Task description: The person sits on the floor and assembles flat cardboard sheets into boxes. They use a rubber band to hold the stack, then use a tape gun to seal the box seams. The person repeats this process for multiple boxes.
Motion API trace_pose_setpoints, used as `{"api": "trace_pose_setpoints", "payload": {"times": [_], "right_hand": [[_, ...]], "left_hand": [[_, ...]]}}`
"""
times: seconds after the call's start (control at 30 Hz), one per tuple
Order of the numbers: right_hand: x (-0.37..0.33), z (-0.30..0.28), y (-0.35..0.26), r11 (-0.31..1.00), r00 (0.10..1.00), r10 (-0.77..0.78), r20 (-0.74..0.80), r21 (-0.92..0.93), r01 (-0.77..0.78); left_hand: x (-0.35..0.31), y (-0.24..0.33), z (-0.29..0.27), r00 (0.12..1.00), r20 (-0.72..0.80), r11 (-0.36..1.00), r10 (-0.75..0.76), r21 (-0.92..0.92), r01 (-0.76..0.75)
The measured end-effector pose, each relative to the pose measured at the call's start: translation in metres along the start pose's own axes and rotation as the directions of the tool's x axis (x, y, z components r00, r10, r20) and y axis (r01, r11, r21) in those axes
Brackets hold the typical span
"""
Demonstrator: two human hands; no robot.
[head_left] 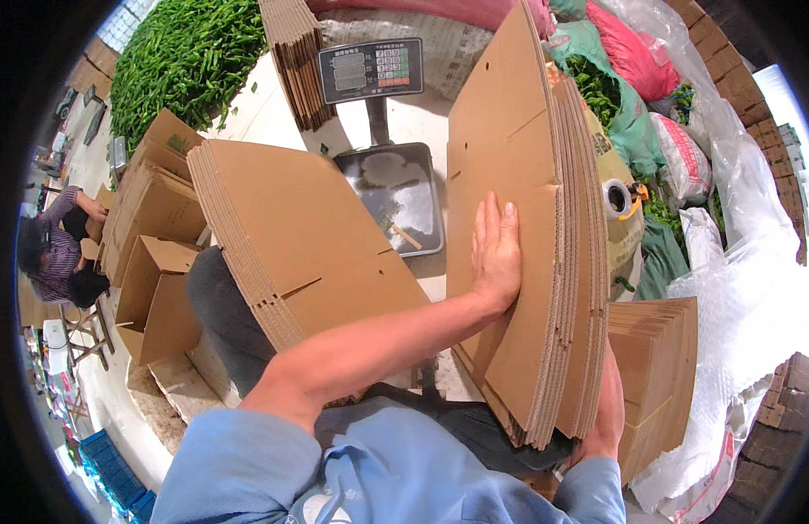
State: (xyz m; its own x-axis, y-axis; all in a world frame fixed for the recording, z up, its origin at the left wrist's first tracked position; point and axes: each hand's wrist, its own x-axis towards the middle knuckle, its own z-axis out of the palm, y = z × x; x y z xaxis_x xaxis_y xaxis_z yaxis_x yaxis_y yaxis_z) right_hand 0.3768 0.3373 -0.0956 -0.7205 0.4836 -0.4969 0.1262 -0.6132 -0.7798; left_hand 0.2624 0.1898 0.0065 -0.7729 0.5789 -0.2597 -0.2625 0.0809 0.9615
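A thick stack of flattened cardboard boxes (509,148) stands on edge in front of me, leaning a little to the right. My left hand (496,253) lies flat against its left face, fingers stretched upward and thumb close beside them. My right hand (599,428) reaches behind the right side of this stack; only the wrist and forearm show, and the fingers are hidden. A second stack of flattened cardboard boxes (308,218) tilts against my left leg, below my left forearm. Between the two stacks sits a platform scale (392,196) with its display panel (369,70) facing me.
Green chili peppers (186,61) form a large heap at the far left. Open cardboard boxes (164,297) and a seated person (59,244) are on the left. At right lie stuffed sacks (632,52), a tape roll (616,199), more flattened boxes (658,375) and white plastic sheeting (754,288).
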Motion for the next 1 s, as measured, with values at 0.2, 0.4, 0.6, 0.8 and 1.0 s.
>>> {"api": "trace_pose_setpoints", "payload": {"times": [0.2,0.4,0.6,0.8,1.0], "right_hand": [[0.007,0.039,0.000,0.999,0.999,-0.039,0.038,-0.031,0.040],[0.029,0.082,-0.010,0.993,0.995,-0.084,0.059,-0.082,0.089],[0.064,0.116,-0.017,0.983,0.987,-0.136,0.090,-0.113,0.145],[0.080,0.147,-0.034,0.955,0.968,-0.211,0.136,-0.184,0.234],[0.028,0.212,-0.064,0.511,0.786,-0.453,0.421,-0.600,0.615]], "left_hand": [[-0.010,0.042,-0.052,1.000,-0.011,0.914,-0.020,-0.405,0.014],[0.063,-0.014,-0.120,0.989,0.112,0.738,-0.099,-0.659,0.149],[0.062,-0.011,-0.144,0.987,0.063,0.883,-0.145,-0.442,0.158],[0.070,0.021,-0.189,0.991,-0.131,0.997,-0.008,0.072,0.017],[0.073,0.044,-0.211,0.996,-0.033,0.994,0.080,0.077,-0.078]]}}
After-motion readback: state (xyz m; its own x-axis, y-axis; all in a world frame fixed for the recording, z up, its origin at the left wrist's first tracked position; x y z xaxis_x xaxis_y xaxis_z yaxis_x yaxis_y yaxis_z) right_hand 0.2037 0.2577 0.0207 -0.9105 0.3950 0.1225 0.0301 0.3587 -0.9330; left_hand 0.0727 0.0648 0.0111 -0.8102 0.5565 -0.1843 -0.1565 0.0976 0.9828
